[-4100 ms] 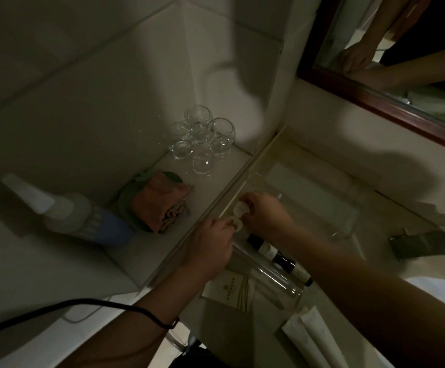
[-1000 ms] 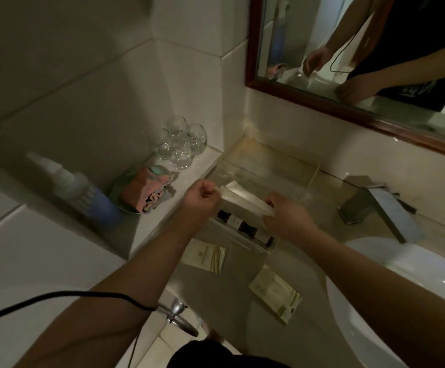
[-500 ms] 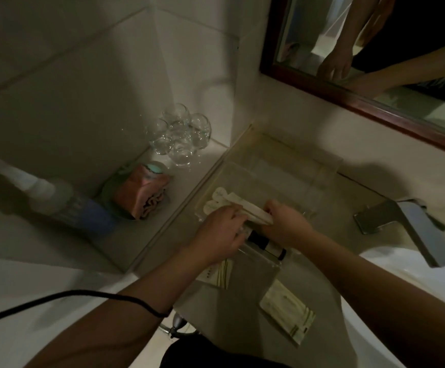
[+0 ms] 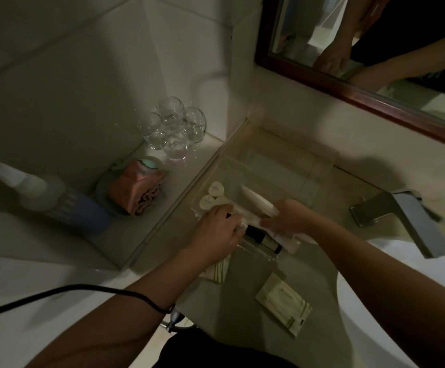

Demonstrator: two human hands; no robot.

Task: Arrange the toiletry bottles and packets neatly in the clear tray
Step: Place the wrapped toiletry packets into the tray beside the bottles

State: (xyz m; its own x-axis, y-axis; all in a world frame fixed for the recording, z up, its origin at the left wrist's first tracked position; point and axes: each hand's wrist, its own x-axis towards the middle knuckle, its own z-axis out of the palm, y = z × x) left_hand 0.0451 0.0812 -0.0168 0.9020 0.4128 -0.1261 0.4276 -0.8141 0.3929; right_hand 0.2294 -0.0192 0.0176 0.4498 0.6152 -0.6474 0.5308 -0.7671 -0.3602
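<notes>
Centre frame: right hand (image 4: 287, 217) pinches tube (image 4: 258, 201), judged light and squashy, by its tail over tray (image 4: 290, 166); left hand (image 4: 217, 229) curls round bottle (image 4: 265, 239).

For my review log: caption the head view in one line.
Left hand and right hand lay white tubes beside a dark bottle in the clear plastic tray.

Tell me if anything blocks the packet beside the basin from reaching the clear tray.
Counter between packet and clear tray is bare; left hand, right hand, white tubes and dark bottle crowd the tray's near end.
</notes>
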